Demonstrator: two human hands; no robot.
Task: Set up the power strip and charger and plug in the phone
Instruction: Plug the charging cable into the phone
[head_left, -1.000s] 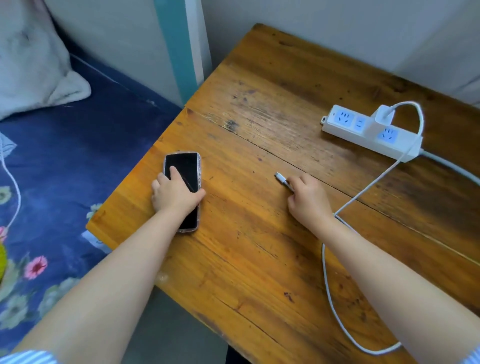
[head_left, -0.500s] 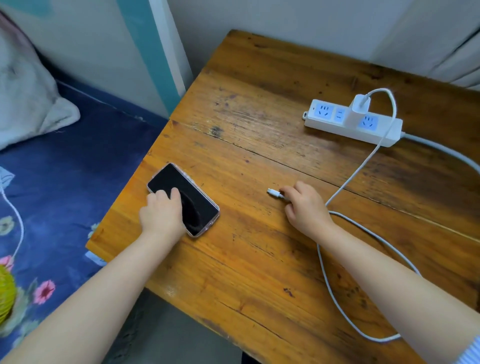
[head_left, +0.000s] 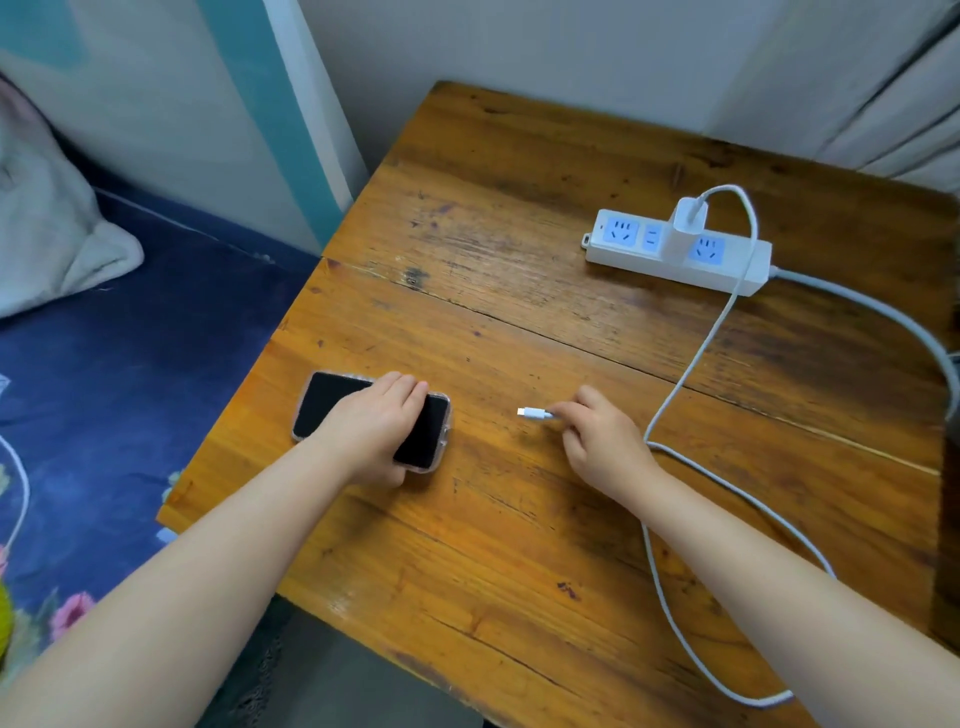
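Note:
A black phone (head_left: 332, 405) in a clear case lies crosswise on the wooden table (head_left: 519, 545). My left hand (head_left: 371, 428) grips it across the middle. My right hand (head_left: 605, 447) pinches the white charging cable (head_left: 691, 364) just behind its plug (head_left: 531, 413), which points left toward the phone's right end, a short gap away. The cable runs up to a white charger (head_left: 688, 221) plugged into a white power strip (head_left: 675, 252) at the table's back right.
The strip's grey cord (head_left: 893, 317) leaves over the right edge. A bed with a blue flowered sheet (head_left: 130, 374) and a pale pillow (head_left: 47, 228) lies left of the table. Walls stand close behind; a curtain (head_left: 904, 104) hangs at the back right.
My left hand has turned the phone from lengthwise to crosswise and slid it right. My right hand has brought the cable plug down and left, now aimed at the phone.

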